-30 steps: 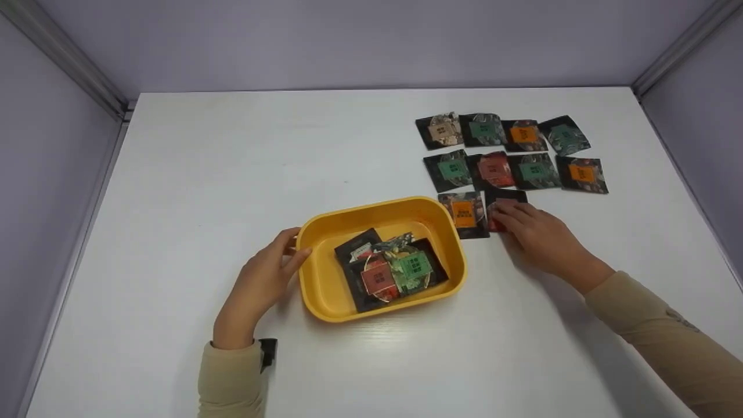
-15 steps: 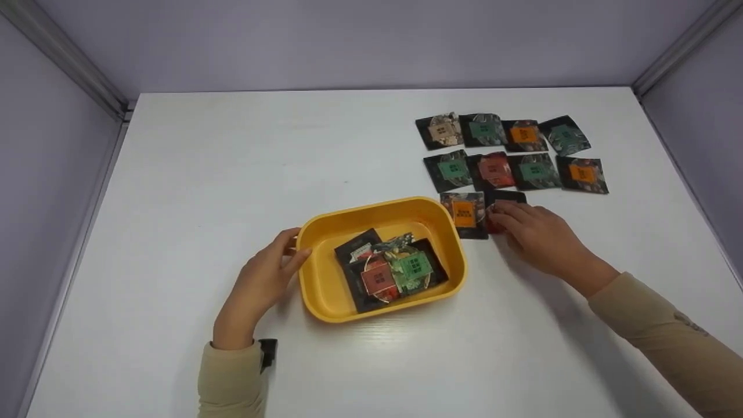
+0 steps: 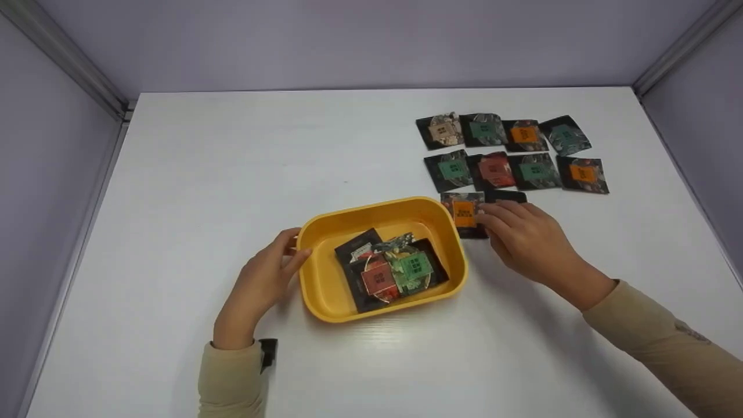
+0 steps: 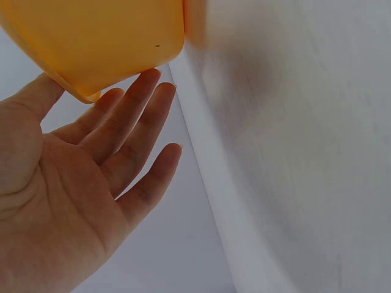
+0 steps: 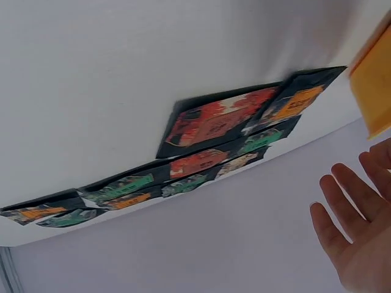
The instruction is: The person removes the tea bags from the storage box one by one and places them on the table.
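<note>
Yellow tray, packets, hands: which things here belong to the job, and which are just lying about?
Seemingly part of the job:
yellow tray, with the left hand at its rim
packets inside
packets in rows, with the right hand over the nearest row

Seemingly not:
black object by the left sleeve; I cannot tell whether it lies loose

Booth-like workstation: white table, plain greyish partitions, metal corner posts.

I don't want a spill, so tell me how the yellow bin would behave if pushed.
The yellow bin looks broad and shallow, so it would probably slide, not tip. Its smooth, plastic look suggests it is stiff. The overlapping packets inside may shift.
</note>
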`<state>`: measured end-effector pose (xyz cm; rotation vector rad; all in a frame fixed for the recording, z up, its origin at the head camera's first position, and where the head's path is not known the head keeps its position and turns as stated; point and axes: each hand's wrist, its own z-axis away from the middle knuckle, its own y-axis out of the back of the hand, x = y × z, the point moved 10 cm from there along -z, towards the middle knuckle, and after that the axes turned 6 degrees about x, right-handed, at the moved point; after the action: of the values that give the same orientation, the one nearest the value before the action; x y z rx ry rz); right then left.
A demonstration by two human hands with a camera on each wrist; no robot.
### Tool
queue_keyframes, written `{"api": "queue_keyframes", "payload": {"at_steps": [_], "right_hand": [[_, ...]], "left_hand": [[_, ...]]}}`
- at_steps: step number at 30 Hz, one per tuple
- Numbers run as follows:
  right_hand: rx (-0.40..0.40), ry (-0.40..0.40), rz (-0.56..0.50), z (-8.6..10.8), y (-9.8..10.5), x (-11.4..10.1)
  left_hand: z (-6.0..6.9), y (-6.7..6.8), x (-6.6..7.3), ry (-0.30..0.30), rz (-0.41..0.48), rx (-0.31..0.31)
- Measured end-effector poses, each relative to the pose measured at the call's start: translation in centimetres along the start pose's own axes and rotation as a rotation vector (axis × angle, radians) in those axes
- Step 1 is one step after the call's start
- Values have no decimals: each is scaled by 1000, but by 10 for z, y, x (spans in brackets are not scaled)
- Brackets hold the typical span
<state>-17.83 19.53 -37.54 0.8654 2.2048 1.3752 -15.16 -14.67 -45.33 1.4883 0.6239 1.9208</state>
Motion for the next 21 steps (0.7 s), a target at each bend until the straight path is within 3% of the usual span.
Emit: {"api": "queue_keyframes", "payload": {"at_steps": [7, 21], "right_hand": [[20, 85, 18, -12, 9, -39], [-64, 301, 16, -37, 0, -94]], "left_hand": [[0, 0, -1, 3, -1, -2], [1, 0, 1, 7, 12, -2]]}}
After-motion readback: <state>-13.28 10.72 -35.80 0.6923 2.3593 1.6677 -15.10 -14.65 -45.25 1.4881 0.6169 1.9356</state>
